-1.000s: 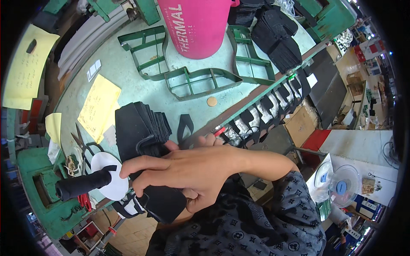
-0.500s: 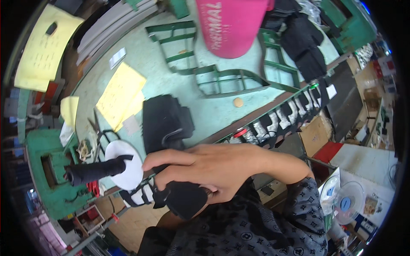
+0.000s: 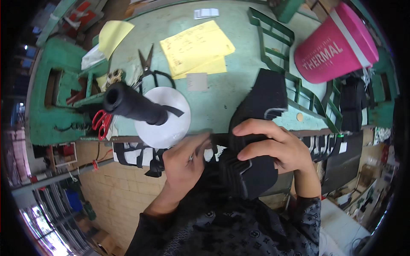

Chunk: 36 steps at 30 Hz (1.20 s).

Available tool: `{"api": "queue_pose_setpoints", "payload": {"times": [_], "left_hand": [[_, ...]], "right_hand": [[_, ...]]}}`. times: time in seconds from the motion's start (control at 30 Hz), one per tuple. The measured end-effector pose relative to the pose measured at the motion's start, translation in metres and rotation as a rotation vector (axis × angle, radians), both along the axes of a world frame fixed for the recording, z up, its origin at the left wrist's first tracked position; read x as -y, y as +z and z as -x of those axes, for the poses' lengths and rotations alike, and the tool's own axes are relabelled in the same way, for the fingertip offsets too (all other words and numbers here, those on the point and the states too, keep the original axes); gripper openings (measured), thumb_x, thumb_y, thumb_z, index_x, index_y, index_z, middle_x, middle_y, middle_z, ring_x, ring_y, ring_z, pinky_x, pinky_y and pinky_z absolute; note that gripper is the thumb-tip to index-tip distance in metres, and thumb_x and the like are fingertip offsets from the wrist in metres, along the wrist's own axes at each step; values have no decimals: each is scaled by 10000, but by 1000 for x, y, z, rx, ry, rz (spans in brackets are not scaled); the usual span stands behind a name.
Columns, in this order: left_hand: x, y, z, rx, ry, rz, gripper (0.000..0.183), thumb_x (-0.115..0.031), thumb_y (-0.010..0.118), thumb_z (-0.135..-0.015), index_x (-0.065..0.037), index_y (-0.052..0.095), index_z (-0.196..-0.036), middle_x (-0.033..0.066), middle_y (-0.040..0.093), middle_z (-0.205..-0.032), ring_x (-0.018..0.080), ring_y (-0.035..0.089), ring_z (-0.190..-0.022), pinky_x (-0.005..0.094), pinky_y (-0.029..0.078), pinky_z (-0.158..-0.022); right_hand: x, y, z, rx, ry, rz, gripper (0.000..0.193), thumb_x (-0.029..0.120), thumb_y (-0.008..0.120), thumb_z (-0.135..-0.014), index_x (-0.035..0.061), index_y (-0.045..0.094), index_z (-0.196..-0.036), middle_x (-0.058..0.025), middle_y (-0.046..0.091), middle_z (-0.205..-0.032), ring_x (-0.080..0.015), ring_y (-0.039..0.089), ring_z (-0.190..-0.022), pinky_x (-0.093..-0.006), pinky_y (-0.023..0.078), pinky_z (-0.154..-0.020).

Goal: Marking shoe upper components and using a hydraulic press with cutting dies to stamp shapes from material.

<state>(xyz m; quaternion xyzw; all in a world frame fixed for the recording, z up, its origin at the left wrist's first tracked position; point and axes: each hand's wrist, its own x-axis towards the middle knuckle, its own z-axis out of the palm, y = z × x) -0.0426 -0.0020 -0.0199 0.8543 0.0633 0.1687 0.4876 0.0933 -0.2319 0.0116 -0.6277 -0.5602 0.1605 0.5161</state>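
My right hand (image 3: 275,145) is closed over a stack of black cut fabric pieces (image 3: 262,94) at the table's front edge. Part of the stack reaches onto the tabletop; a lower black bundle (image 3: 254,181) hangs over the edge under my fingers, close to my body. To its left is my left hand (image 3: 183,160), its fingers curled in and slightly blurred. Something dark shows at its fingertips, too unclear to name. Just beyond that hand stands a roll of black strip (image 3: 136,102) on a white round disc (image 3: 179,132), with the strip's loose end lying on the disc.
Black-handled scissors (image 3: 147,66) lie behind the disc, red-handled ones (image 3: 102,121) to its left. Yellow written sheets (image 3: 194,47) rest mid-table. Green metal cutting dies (image 3: 277,45) and a pink bucket (image 3: 318,62) stand at right. A green metal frame (image 3: 42,102) borders the left.
The view has swung left. My right hand has moved away from the disc and now grips the black stack that lay on the table. My left hand, mostly hidden before, has come into sight.
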Motion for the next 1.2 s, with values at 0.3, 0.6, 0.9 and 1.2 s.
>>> {"api": "queue_pose_setpoints", "payload": {"times": [0.3, 0.6, 0.9, 1.2], "left_hand": [[-13, 17, -57, 43, 2, -341, 205, 100, 671, -781, -15, 733, -939, 142, 697, -861, 383, 678, -774, 434, 532, -685], [4, 41, -68, 218, 60, -263, 288, 148, 699, -774, -13, 735, -1010, 140, 729, -945, 337, 715, -755, 342, 552, -646], [-4, 35, -81, 190, -26, -102, 147, 97, 731, -873, -9, 717, -974, 115, 714, -866, 231, 670, -646, 290, 499, -592], [4, 20, -92, 165, 3, 121, 61, 50, 704, -969, 4, 717, -1007, 38, 666, -705, 55, 626, -626, 217, 465, -579]], "right_hand": [[-1, 17, 14, 82, -114, -19, 445, -86, 676, -763, 47, 775, -1176, -184, 640, -1382, -376, 691, -1217, -417, 581, -998], [3, 36, 1, 215, -96, 132, 406, -49, 663, -727, 81, 847, -1064, -197, 716, -1214, -320, 774, -970, -315, 614, -738], [-3, 51, -19, 249, -22, 182, 482, -56, 654, -718, 118, 858, -1120, -150, 740, -1238, -253, 779, -894, -279, 596, -653], [-8, 55, -39, 356, 51, 212, 641, -68, 649, -694, 177, 808, -1264, -54, 685, -1403, -155, 752, -785, -270, 564, -524]]}}
